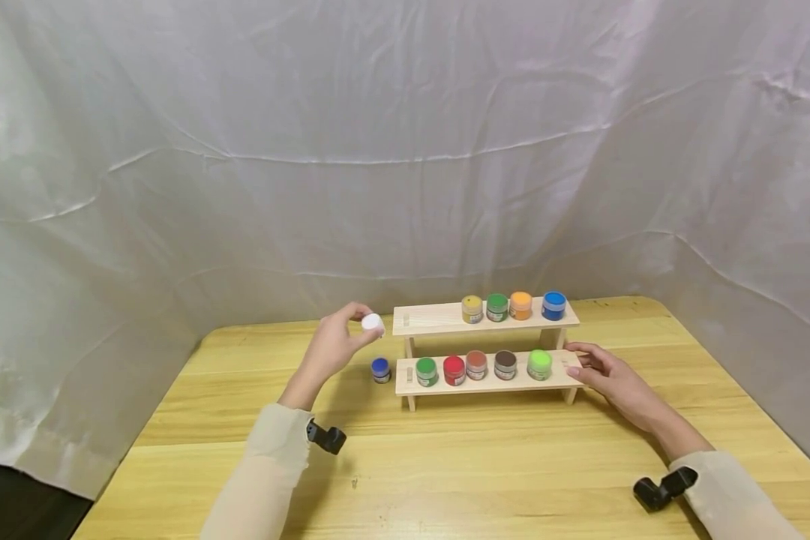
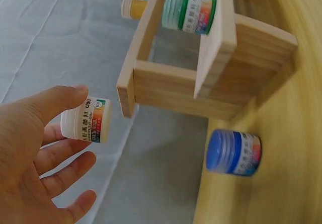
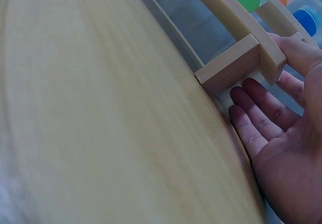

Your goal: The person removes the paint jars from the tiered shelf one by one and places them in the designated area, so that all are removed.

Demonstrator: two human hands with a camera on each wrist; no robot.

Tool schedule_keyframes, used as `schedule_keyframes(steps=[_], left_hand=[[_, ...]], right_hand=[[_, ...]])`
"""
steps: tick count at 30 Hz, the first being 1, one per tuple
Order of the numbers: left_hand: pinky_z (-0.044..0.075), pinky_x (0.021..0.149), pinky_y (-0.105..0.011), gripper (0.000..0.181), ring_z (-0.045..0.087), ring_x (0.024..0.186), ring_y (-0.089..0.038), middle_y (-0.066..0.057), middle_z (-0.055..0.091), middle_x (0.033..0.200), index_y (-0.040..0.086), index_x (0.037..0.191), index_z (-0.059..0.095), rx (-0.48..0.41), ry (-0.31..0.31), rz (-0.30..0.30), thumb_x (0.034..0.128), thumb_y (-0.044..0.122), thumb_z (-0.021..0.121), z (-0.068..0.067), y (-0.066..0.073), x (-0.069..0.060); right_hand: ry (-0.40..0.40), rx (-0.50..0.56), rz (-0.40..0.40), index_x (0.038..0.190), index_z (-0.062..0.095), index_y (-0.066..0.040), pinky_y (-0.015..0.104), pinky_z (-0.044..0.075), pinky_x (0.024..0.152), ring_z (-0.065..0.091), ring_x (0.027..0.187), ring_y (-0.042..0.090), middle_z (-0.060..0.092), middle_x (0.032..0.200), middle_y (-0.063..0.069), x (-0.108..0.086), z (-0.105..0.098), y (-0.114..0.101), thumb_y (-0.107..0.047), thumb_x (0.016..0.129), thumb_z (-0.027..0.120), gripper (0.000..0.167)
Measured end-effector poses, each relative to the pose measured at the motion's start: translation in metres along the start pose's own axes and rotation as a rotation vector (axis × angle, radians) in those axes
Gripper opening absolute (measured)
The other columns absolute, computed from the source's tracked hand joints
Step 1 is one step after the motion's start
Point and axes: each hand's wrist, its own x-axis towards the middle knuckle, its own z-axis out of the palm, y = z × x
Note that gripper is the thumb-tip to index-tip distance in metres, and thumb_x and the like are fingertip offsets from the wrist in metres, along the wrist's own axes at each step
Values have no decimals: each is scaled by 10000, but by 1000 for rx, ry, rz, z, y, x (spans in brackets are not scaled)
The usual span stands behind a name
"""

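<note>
My left hand pinches the white jar, the rack just to that hand's right; I'd carry it level while my right hand grips the rack's end lightly.

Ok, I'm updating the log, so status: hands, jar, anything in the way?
Left hand pinching white jar midair. Right hand holding right end of lower shelf. Small blue jar on table nearby; no blockage seen.

Shiny, creased grey fabric behind and on both sides of a yellowish wood-grain table
</note>
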Motion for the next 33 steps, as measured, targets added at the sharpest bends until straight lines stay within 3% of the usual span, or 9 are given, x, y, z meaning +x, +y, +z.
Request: schedule_keyframes(steps=[8, 20, 33], left_hand=[[457, 921, -519, 385, 598, 1098, -356, -133, 674, 1130, 77, 1119, 630, 23, 15, -73, 864, 335, 761, -2, -18, -12], [456, 940, -516, 344, 594, 1092, -318, -115, 664, 1130, 100, 1111, 613, 3, 1, -141, 875, 307, 754, 11, -48, -27], [484, 935, -471, 404, 628, 1046, -270, -98, 686, 1122, 73, 1210, 649, 33, 1, -144, 880, 282, 752, 25, -69, -34]], right_hand=[[-7, -35, 24, 1455, 383, -38, 184, 484, 821, 557, 1003, 95, 534, 1219, 219, 2, -2, -1, -254, 1000, 586, 543], [-7, -38, 26, 1455, 381, -34, 183, 487, 825, 566, 1012, 82, 540, 1236, 226, 0, -2, 2, -265, 998, 589, 553], [-1, -12, 3, 1437, 405, -28, 210, 502, 779, 571, 953, 108, 533, 1172, 209, 2, 0, 2, -234, 998, 590, 519]])
